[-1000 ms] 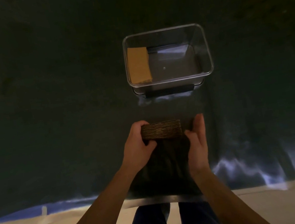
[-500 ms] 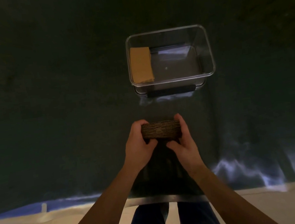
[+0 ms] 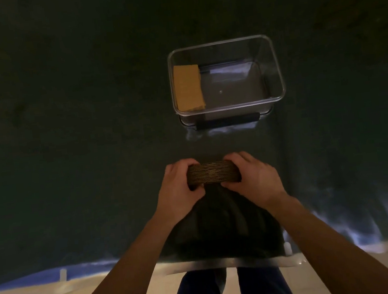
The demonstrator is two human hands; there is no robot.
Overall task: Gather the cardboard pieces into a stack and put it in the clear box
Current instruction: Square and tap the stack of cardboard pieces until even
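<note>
Dark cloth (image 3: 66, 137) covers the table. Left hand (image 3: 177, 192) and right hand (image 3: 256, 182) clamp the cardboard stack (image 3: 213, 173) between curled fingers, at 6 o'clock from the clear box (image 3: 278, 69). Gathering looks finished; next, carry it forward beside the cardboard piece (image 3: 188, 87) inside.

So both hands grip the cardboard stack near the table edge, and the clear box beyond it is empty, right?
Not quite. The box isn't empty: the head view shows a cardboard piece at its left side. Both the left hand and right hand do grip the stack.
</note>
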